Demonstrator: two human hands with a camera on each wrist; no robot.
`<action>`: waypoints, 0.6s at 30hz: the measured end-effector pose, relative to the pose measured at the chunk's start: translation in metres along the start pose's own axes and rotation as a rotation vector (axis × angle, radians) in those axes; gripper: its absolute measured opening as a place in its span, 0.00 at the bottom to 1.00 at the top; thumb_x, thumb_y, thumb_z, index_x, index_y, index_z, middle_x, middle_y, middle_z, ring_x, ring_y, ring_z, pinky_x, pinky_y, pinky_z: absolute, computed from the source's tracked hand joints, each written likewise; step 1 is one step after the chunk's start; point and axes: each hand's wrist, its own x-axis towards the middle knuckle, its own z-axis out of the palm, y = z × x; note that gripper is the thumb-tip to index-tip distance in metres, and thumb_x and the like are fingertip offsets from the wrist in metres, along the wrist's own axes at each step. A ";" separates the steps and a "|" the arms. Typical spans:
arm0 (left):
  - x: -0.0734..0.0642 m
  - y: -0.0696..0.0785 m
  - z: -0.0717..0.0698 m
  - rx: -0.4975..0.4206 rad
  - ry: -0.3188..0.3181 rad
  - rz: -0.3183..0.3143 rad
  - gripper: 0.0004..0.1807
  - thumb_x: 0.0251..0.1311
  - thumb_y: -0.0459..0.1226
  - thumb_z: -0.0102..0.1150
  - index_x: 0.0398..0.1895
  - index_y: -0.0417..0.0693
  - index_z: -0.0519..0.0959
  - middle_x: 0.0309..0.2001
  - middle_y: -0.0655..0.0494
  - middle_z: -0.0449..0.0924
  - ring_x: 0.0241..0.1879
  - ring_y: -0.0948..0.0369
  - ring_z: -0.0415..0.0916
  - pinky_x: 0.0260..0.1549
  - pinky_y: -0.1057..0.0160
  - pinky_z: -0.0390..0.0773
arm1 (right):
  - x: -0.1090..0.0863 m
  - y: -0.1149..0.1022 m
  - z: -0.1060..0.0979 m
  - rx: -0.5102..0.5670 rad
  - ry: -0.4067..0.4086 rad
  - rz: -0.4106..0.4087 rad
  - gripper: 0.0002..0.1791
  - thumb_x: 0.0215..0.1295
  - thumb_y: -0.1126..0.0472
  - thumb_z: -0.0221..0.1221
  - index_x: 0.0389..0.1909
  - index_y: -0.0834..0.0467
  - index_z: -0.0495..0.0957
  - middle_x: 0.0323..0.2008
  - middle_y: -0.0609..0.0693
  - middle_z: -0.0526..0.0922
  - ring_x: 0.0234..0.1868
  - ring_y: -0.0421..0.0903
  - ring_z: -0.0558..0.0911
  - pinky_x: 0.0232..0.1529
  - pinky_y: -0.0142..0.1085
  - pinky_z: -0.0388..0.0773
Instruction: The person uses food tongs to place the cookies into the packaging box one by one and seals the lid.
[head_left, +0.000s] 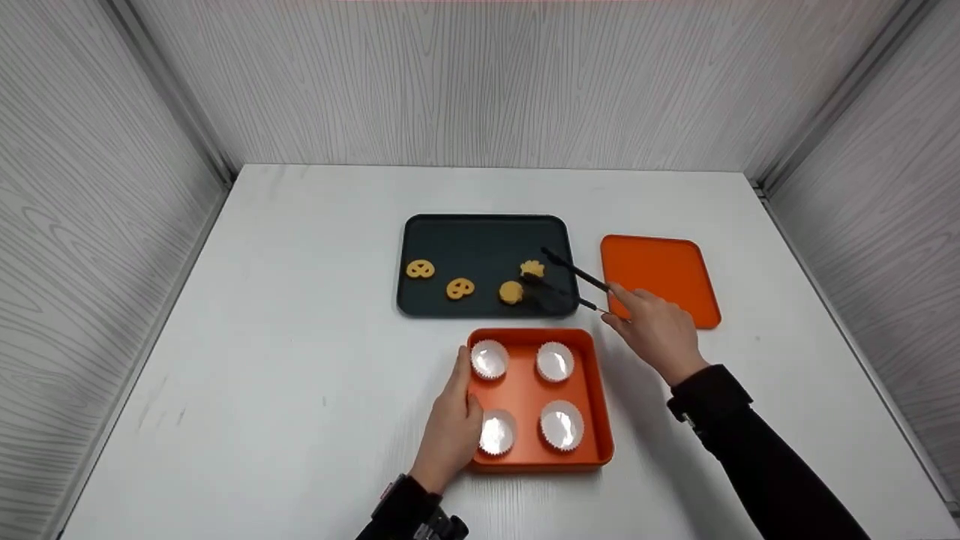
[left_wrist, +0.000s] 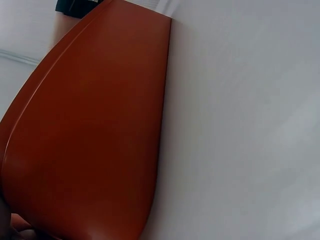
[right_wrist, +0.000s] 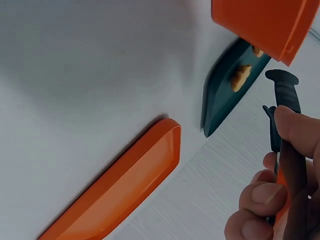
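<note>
My left hand [head_left: 450,420] grips the left side of a square orange box [head_left: 529,390], its thumb at the rim. Several white paper baking cups [head_left: 561,425] stand inside the box. In the left wrist view the box's outer wall [left_wrist: 95,130] fills much of the picture. My right hand [head_left: 660,330] holds black-tipped tongs [head_left: 574,270], also seen in the right wrist view. The spread tips of the tongs reach over a dark green tray [head_left: 472,232], around a flower-shaped cookie [head_left: 531,267]. A round cookie [head_left: 511,292] and two pretzel-shaped cookies [head_left: 460,288] lie on the same tray.
A flat orange tray [head_left: 660,266] lies to the right of the green tray, partly behind my right hand. The white table [head_left: 262,337] is bordered by grey wood-grain panels [head_left: 450,82] at the back and both sides.
</note>
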 end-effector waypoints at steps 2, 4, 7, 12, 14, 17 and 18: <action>0.000 -0.001 0.001 -0.009 0.005 -0.003 0.37 0.72 0.27 0.44 0.83 0.43 0.47 0.81 0.50 0.50 0.79 0.55 0.51 0.75 0.51 0.57 | 0.000 0.001 0.003 -0.023 0.014 -0.021 0.27 0.61 0.54 0.72 0.61 0.57 0.82 0.36 0.59 0.86 0.19 0.55 0.75 0.18 0.42 0.74; 0.000 -0.001 0.001 -0.011 0.007 -0.004 0.38 0.72 0.27 0.44 0.83 0.43 0.47 0.81 0.49 0.50 0.79 0.55 0.51 0.75 0.51 0.57 | 0.001 0.001 0.005 -0.034 0.017 -0.035 0.26 0.61 0.55 0.73 0.60 0.58 0.83 0.34 0.58 0.85 0.18 0.54 0.73 0.17 0.40 0.71; -0.001 -0.001 0.002 -0.009 0.007 -0.001 0.38 0.72 0.26 0.44 0.83 0.42 0.47 0.81 0.48 0.50 0.79 0.55 0.51 0.75 0.51 0.57 | 0.002 0.000 0.007 -0.051 0.015 -0.046 0.25 0.60 0.56 0.73 0.59 0.58 0.83 0.31 0.56 0.83 0.18 0.52 0.72 0.18 0.39 0.69; -0.001 -0.001 0.002 -0.013 0.009 0.010 0.37 0.72 0.26 0.43 0.82 0.41 0.47 0.81 0.47 0.49 0.79 0.54 0.50 0.76 0.50 0.56 | 0.007 -0.003 0.010 -0.078 0.022 -0.067 0.23 0.61 0.58 0.72 0.56 0.58 0.83 0.25 0.54 0.78 0.18 0.52 0.72 0.17 0.39 0.69; -0.001 -0.002 0.002 -0.016 0.010 0.009 0.37 0.72 0.26 0.43 0.82 0.40 0.47 0.81 0.46 0.49 0.79 0.54 0.50 0.76 0.50 0.55 | 0.008 -0.005 0.011 -0.083 0.019 -0.070 0.22 0.61 0.58 0.72 0.56 0.57 0.83 0.26 0.54 0.78 0.18 0.52 0.72 0.17 0.39 0.69; -0.001 -0.002 0.002 -0.016 0.011 0.005 0.37 0.73 0.27 0.43 0.82 0.41 0.47 0.81 0.46 0.50 0.79 0.54 0.50 0.76 0.50 0.55 | 0.011 -0.007 0.013 -0.102 0.005 -0.066 0.22 0.62 0.57 0.71 0.56 0.57 0.82 0.26 0.55 0.78 0.18 0.52 0.71 0.18 0.38 0.69; -0.001 -0.002 0.002 -0.017 0.011 0.004 0.37 0.73 0.27 0.43 0.82 0.40 0.47 0.81 0.46 0.50 0.79 0.54 0.50 0.76 0.50 0.55 | 0.012 -0.007 0.014 -0.109 -0.001 -0.064 0.21 0.62 0.57 0.71 0.55 0.57 0.82 0.27 0.55 0.78 0.18 0.52 0.71 0.18 0.38 0.69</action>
